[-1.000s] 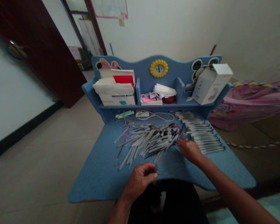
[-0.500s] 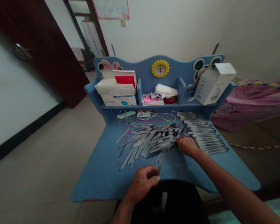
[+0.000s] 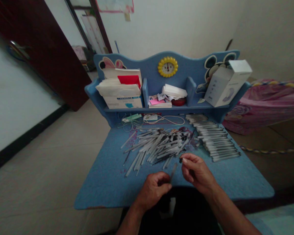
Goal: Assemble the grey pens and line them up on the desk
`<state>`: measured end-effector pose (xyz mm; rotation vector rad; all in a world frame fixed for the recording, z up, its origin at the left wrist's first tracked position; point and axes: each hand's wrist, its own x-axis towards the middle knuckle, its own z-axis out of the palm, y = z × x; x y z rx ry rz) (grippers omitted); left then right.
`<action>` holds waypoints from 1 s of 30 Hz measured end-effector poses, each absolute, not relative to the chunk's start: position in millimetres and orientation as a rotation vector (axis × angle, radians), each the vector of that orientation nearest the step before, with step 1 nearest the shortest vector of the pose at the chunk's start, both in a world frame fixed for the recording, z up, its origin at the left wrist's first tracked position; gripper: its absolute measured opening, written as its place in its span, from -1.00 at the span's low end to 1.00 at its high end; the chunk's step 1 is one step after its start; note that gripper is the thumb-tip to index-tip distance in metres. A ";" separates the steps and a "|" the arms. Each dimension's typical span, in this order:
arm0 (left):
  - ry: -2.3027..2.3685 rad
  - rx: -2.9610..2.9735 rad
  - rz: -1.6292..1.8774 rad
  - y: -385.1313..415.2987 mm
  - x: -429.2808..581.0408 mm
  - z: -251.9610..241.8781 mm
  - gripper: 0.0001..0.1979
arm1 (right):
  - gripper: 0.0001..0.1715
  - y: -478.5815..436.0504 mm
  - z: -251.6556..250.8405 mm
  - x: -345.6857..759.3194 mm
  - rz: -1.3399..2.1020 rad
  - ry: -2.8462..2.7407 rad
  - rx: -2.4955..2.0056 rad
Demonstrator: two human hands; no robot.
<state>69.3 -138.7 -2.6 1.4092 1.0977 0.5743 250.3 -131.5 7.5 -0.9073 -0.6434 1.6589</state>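
Note:
Near the front edge of the blue desk (image 3: 100,182), my left hand (image 3: 155,190) is closed on a clear pen barrel (image 3: 173,173) that points up and away. My right hand (image 3: 198,171) pinches a small black pen cap (image 3: 180,160) between thumb and fingertips, a short gap from the barrel's upper end. Just beyond both hands lies a loose pile of pen parts (image 3: 154,147), clear barrels and dark pieces lying across each other. To the right, a tidy row of pens (image 3: 218,140) lies side by side, running back towards the shelf.
Behind the pile lie a white cable (image 3: 171,121) and a green-white item (image 3: 132,117). The desk's shelf holds a box of papers (image 3: 123,101), a yellow flower-shaped clock (image 3: 167,67) and a white carton (image 3: 226,85). Pink fabric (image 3: 264,107) hangs at the right.
My right hand has come back from the pile's right side towards my left hand, now with a black cap in its fingertips. My left hand has shifted slightly right with the barrel.

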 end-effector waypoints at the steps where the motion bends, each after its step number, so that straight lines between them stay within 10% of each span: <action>1: 1.092 1.410 0.571 -139.0 69.9 -1.4 -0.95 | -0.73 -131.9 5.6 248.8 1.666 -0.615 -0.897; 30: 1.091 1.431 0.536 -141.3 72.6 1.0 -0.92 | -0.69 -133.4 -4.3 246.4 1.661 -0.568 -0.928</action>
